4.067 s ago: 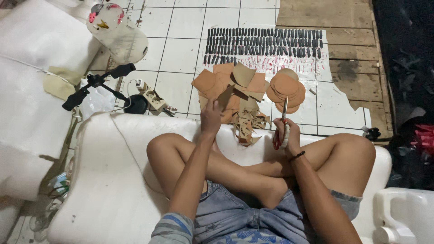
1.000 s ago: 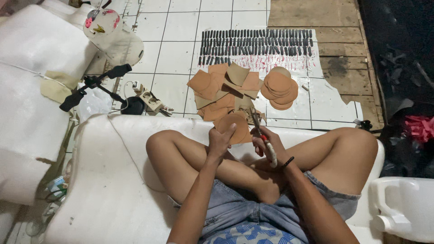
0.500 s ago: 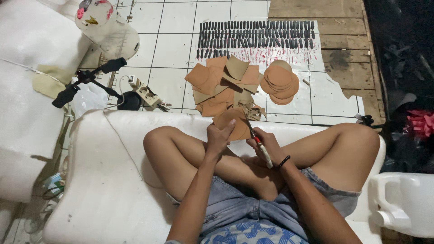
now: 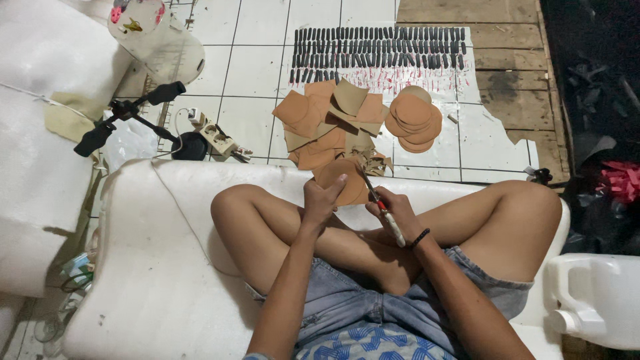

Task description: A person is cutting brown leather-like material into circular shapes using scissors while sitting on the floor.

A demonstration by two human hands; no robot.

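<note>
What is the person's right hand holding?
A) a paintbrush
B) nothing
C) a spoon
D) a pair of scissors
D: the right hand grips a pair of scissors whose blades meet the brown round piece that the left hand holds up.

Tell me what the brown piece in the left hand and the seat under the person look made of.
Brown piece: thin, matte tan sheet, probably leather or card; it holds flat between the left hand's fingers. Seat: white foam slab, by its soft, dull, dented surface. The right hand grips a cutting tool with a pale handle.
</note>
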